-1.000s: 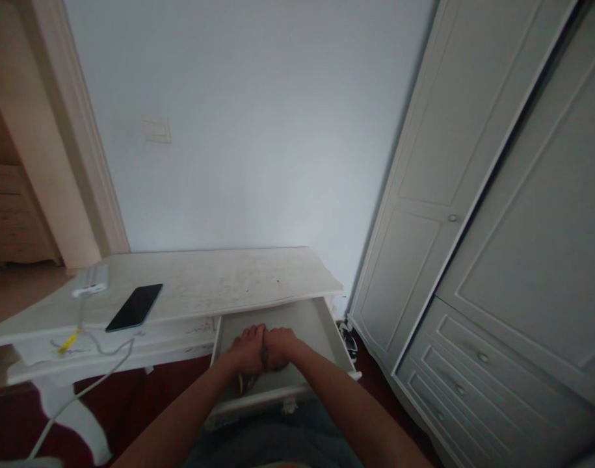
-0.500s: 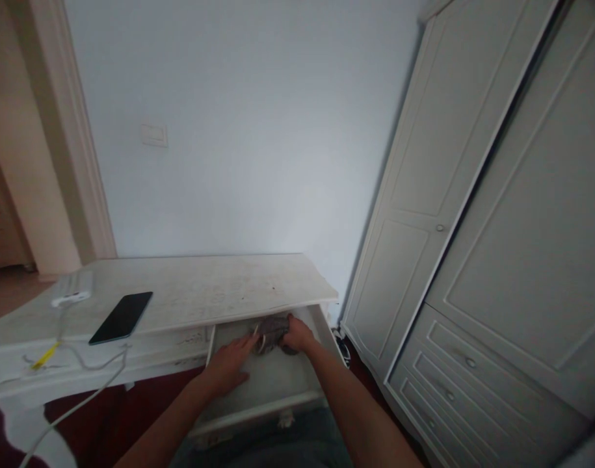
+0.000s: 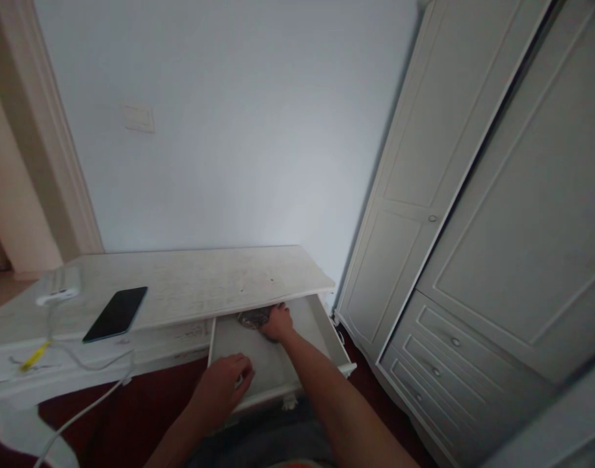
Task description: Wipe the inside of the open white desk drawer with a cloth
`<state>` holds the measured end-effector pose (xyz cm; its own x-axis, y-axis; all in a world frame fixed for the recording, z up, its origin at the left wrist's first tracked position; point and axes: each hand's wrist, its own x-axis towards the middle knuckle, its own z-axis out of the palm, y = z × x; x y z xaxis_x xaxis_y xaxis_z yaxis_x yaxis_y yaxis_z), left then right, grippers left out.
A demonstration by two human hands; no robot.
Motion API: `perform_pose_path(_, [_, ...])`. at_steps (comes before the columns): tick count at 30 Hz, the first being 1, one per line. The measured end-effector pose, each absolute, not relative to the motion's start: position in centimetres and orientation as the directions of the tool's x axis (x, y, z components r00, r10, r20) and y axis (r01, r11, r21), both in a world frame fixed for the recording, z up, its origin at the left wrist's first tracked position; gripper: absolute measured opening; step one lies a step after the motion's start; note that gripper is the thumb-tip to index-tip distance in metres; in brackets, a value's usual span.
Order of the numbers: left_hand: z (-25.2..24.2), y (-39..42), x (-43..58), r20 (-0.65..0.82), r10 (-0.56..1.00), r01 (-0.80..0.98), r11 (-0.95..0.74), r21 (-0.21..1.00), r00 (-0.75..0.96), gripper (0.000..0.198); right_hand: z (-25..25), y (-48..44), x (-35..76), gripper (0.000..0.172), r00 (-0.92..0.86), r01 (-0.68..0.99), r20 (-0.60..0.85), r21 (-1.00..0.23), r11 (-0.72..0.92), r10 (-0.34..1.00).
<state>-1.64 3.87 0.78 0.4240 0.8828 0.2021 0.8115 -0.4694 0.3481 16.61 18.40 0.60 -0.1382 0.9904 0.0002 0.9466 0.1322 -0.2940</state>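
Observation:
A grey, crumpled bundle that looks like cloth (image 3: 254,317) lies at the back of the pulled-out white drawer (image 3: 321,328), partly under the desktop. My right hand (image 3: 279,323) reaches in and grips its right side; the palm and fingers hide part of it, so its exact kind is unclear. My left hand (image 3: 227,380) hovers by the drawer's front left corner, fingers loosely bent, with a gap between thumb and fingers and nothing held.
On the white desk (image 3: 190,273) lie a black tablet (image 3: 116,314) and a white power strip (image 3: 59,286) whose cable (image 3: 82,415) hangs down, with a yellow tag (image 3: 35,356). A white wardrobe (image 3: 404,260) stands right of the drawer.
My left hand has drawn back from the bundle towards the drawer's front left. My right hand has pushed the bundle deeper and slightly left. The view has shifted a little right.

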Motion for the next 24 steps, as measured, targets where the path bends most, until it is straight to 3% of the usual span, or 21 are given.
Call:
perform_pose_path(11, [0.0, 4.1, -1.9, 0.161, 0.910, 0.843, -0.415, 0.344, 0.382, 0.032, 0.6, 16.5, 11.0, 0.078, -0.448, 0.864, -0.059, -0.285, 0.415, 0.892])
perform_pose_path(17, [0.5, 4.0, -1.9, 0.117, 0.919, 0.867, -0.395, 0.303, 0.377, 0.029, 0.4, 16.2, 12.2, 0.063, -0.686, 0.725, -0.137, -0.218, 0.654, 0.715])
perform_pose_path(24, [0.8, 3.9, -1.9, 0.085, 0.921, 0.874, -0.389, 0.290, 0.381, 0.027, -0.4, 15.3, 13.3, 0.056, -0.783, 0.622, -0.211, -0.243, 0.744, 0.586])
